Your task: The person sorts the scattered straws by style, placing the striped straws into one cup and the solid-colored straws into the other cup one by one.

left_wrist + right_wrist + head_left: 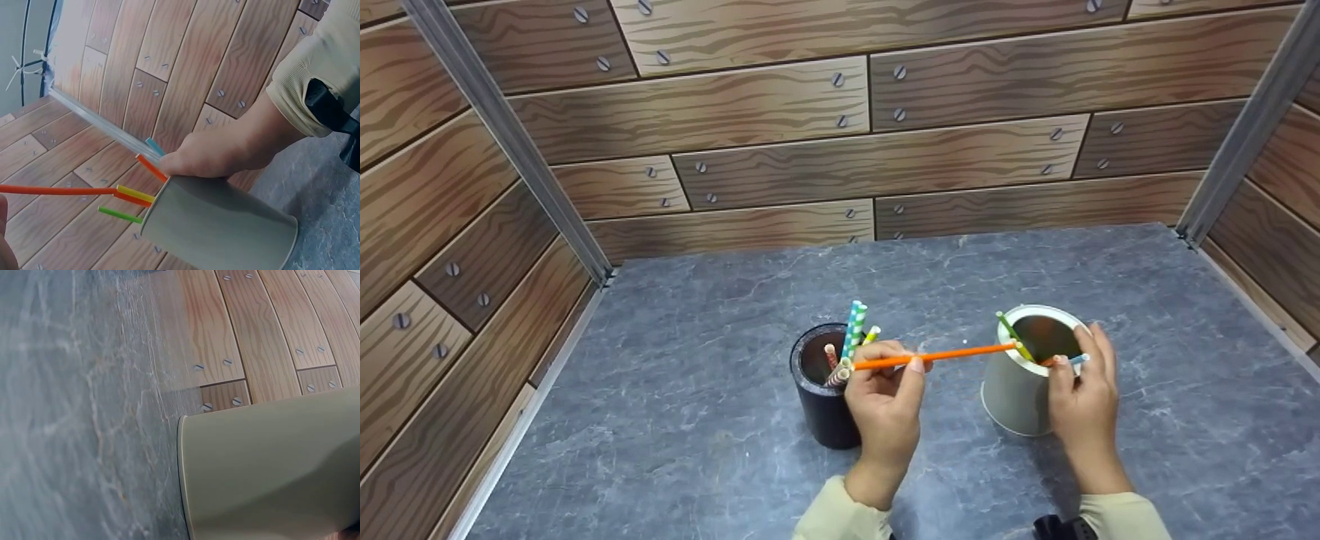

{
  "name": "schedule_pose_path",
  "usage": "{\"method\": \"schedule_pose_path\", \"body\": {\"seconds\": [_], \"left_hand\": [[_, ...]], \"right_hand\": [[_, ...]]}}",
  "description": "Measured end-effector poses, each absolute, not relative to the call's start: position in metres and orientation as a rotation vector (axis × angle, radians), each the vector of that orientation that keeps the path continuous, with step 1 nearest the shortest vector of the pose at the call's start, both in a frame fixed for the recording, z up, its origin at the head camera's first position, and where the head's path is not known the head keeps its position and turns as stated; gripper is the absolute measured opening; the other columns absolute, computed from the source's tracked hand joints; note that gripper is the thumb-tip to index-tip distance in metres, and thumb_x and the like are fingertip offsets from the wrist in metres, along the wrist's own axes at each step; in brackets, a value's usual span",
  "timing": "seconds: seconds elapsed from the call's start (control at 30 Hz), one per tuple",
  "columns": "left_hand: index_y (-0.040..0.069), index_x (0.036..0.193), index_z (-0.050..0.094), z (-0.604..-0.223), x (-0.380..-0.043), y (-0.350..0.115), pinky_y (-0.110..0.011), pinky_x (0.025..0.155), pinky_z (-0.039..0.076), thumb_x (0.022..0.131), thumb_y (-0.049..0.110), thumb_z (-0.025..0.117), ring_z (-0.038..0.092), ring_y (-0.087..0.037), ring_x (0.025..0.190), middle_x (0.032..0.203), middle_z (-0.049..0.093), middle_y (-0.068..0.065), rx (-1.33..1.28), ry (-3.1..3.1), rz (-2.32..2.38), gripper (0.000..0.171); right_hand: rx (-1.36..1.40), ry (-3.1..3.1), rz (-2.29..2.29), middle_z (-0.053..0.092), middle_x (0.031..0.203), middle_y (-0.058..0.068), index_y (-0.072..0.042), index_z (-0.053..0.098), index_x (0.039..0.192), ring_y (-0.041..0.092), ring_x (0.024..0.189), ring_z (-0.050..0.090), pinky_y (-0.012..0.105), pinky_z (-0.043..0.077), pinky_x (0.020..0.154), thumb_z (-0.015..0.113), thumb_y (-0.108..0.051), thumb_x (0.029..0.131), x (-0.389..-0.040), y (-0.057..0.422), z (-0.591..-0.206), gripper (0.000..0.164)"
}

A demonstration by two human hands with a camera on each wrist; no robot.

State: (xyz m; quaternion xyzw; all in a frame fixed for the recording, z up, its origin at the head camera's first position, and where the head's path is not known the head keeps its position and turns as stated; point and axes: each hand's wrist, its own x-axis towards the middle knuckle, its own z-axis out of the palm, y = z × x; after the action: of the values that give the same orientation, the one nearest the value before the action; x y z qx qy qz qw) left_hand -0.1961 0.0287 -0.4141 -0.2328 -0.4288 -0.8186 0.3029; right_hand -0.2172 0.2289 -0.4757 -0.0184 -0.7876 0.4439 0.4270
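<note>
My left hand [887, 409] pinches a long orange straw [967, 352] between thumb and fingers, beside the dark cup [826, 420]. The straw lies nearly level, its far end at the rim of a pale grey-green cup [1011, 396], by a yellow straw [135, 194]. My right hand [1084, 409] holds the pale cup at its near right rim. A green straw [120, 214], a shorter orange straw [151, 167] and a blue straw [154, 146] also stick out of that cup. In the right wrist view only the pale cup's side [270, 467] shows; the hand is out of sight.
Several patterned straws stand in the dark cup, among them a green-and-white one [856, 330] and a red one [831, 355]. The cups stand on a grey marbled table [675, 390], with wood-plank-patterned walls [780, 101] at the back and sides.
</note>
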Motion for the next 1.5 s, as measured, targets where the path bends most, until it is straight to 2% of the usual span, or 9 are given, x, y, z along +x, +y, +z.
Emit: {"method": "schedule_pose_path", "body": {"seconds": [0.33, 0.5, 0.7, 0.8, 0.9, 1.1, 1.27, 1.37, 1.5], "left_hand": [[-0.014, 0.083, 0.043, -0.425, -0.197, 0.038, -0.018, 0.066, 0.051, 0.078, -0.018, 0.054, 0.058, -0.008, 0.075, 0.080, 0.054, -0.013, -0.692, -1.153, -2.182, 0.014], [-0.013, 0.083, 0.043, -0.428, -0.196, 0.039, -0.017, 0.067, 0.051, 0.079, -0.016, 0.054, 0.057, -0.008, 0.076, 0.082, 0.055, -0.009, -0.725, -1.176, -2.213, 0.013], [-0.012, 0.083, 0.046, -0.428, -0.196, 0.041, -0.019, 0.064, 0.052, 0.081, -0.010, 0.056, 0.058, -0.008, 0.074, 0.079, 0.052, -0.021, -0.698, -1.290, -2.205, 0.010], [-0.012, 0.082, 0.048, -0.427, -0.197, 0.043, -0.018, 0.063, 0.050, 0.081, -0.009, 0.057, 0.057, -0.007, 0.072, 0.077, 0.051, -0.026, -0.637, -1.377, -2.234, 0.010], [-0.011, 0.082, 0.049, -0.426, -0.198, 0.046, -0.016, 0.061, 0.048, 0.080, -0.010, 0.057, 0.057, -0.007, 0.070, 0.076, 0.052, -0.029, -0.570, -1.474, -2.242, 0.008], [-0.009, 0.082, 0.051, -0.430, -0.199, 0.051, -0.018, 0.059, 0.050, 0.080, -0.010, 0.057, 0.058, -0.009, 0.069, 0.076, 0.054, -0.025, -0.510, -1.594, -2.227, 0.006], [-0.004, 0.081, 0.053, -0.433, -0.201, 0.055, -0.017, 0.053, 0.048, 0.079, -0.007, 0.059, 0.054, -0.004, 0.062, 0.075, 0.055, -0.010, -0.492, -1.710, -2.150, 0.007], [-0.001, 0.080, 0.054, -0.432, -0.203, 0.057, -0.017, 0.051, 0.049, 0.078, -0.006, 0.060, 0.052, -0.003, 0.059, 0.076, 0.055, -0.006, -0.480, -1.800, -2.081, 0.008], [0.002, 0.078, 0.055, -0.429, -0.205, 0.059, -0.021, 0.054, 0.053, 0.076, -0.006, 0.061, 0.056, -0.004, 0.061, 0.077, 0.057, -0.006, -0.483, -1.877, -1.994, 0.010]], "right_hand": [[-0.075, -2.000, 1.096, 0.037, 0.139, 0.028, 0.008, 0.049, 0.126, 0.047, 0.126, 0.035, 0.060, 0.041, 0.080, 0.047, -0.010, 0.085, -0.216, 0.228, -0.476, 0.045], [-0.084, -2.020, 1.102, 0.035, 0.140, 0.027, 0.008, 0.048, 0.127, 0.049, 0.124, 0.036, 0.062, 0.040, 0.083, 0.046, -0.011, 0.087, -0.215, 0.229, -0.475, 0.045], [-0.057, -2.008, 1.077, 0.036, 0.139, 0.029, 0.008, 0.048, 0.127, 0.046, 0.128, 0.033, 0.067, 0.038, 0.086, 0.046, -0.011, 0.086, -0.216, 0.230, -0.474, 0.045], [-0.051, -2.001, 1.058, 0.038, 0.138, 0.028, 0.008, 0.048, 0.127, 0.042, 0.129, 0.033, 0.048, 0.046, 0.080, 0.047, -0.011, 0.086, -0.217, 0.230, -0.475, 0.045], [-0.049, -1.995, 1.046, 0.040, 0.137, 0.026, 0.006, 0.049, 0.127, 0.040, 0.128, 0.036, 0.026, 0.042, 0.072, 0.047, -0.009, 0.085, -0.217, 0.229, -0.475, 0.045], [-0.078, -2.009, 1.078, 0.038, 0.139, 0.025, 0.005, 0.049, 0.128, 0.043, 0.126, 0.038, 0.030, 0.044, 0.078, 0.048, -0.009, 0.086, -0.215, 0.229, -0.475, 0.045], [-0.101, -2.012, 1.104, 0.038, 0.141, 0.021, 0.002, 0.049, 0.129, 0.043, 0.123, 0.041, 0.004, 0.031, 0.076, 0.049, -0.010, 0.085, -0.215, 0.229, -0.475, 0.045], [-0.093, -1.993, 1.101, 0.039, 0.140, 0.022, 0.003, 0.050, 0.128, 0.043, 0.124, 0.040, 0.014, 0.039, 0.083, 0.049, -0.009, 0.085, -0.216, 0.229, -0.475, 0.045], [-0.088, -1.979, 1.119, 0.039, 0.139, 0.023, 0.004, 0.050, 0.126, 0.044, 0.125, 0.038, 0.051, 0.042, 0.090, 0.048, -0.008, 0.084, -0.216, 0.228, -0.475, 0.045]]}}
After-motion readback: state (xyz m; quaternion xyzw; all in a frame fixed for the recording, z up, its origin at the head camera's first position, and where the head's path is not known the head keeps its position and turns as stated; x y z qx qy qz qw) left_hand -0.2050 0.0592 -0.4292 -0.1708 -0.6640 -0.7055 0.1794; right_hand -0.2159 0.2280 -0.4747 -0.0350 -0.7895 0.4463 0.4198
